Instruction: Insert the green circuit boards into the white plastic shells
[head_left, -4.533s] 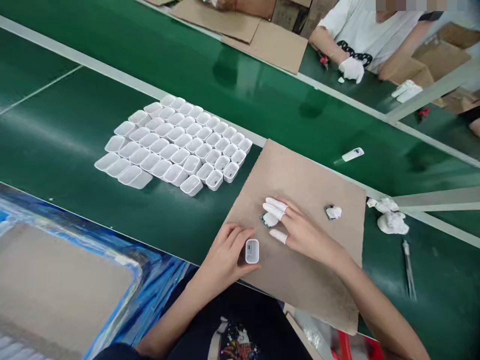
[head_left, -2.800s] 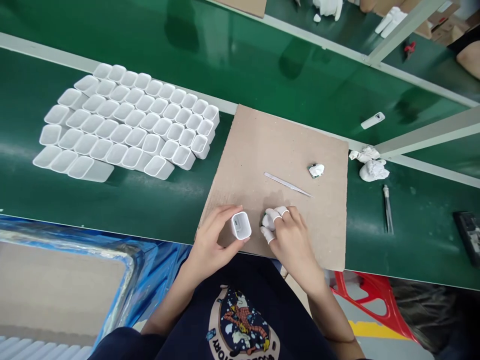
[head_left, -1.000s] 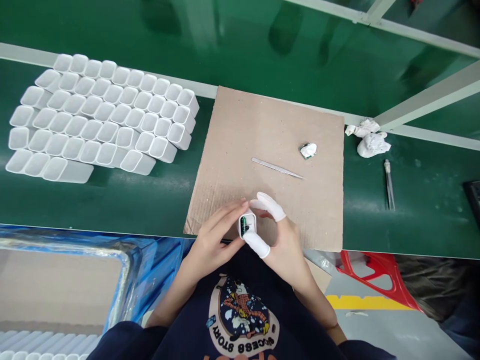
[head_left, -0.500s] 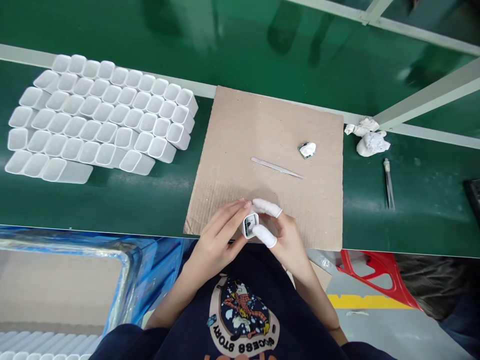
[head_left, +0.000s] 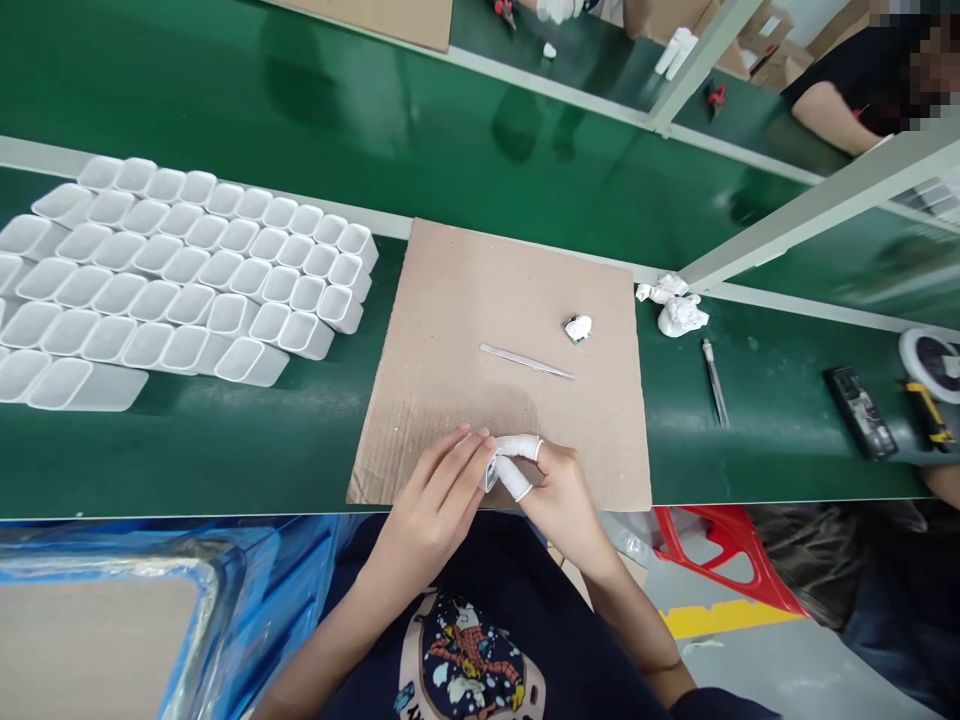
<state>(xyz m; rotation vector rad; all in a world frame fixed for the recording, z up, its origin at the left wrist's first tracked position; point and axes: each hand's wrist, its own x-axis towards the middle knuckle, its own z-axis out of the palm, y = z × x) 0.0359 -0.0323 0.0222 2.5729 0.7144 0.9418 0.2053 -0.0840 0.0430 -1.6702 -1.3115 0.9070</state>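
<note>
My left hand [head_left: 433,500] is wrapped round a small white plastic housing [head_left: 490,478], its open end turned up toward me. Two fingers of my right hand [head_left: 559,492] wear white finger cots and pinch at the housing's rim. What sits inside the housing is mostly hidden by the fingers. Beneath both hands lies a cardboard sheet [head_left: 450,300]. On it, beyond the hands, are metal tweezers [head_left: 526,361] and a small green board with a white lump [head_left: 577,328].
Rows of open white housings [head_left: 180,260] stand at the left of the green bench [head_left: 225,470]. To the right are crumpled white wads [head_left: 682,315], a slim tool [head_left: 715,382] and a black device [head_left: 859,412]. Another person's arm [head_left: 836,118] shows across the bench.
The camera view has tilted up and turned right, showing more of the far bench. My right fingertips have drawn together at the rim, and the left fingers now cover more of the housing.
</note>
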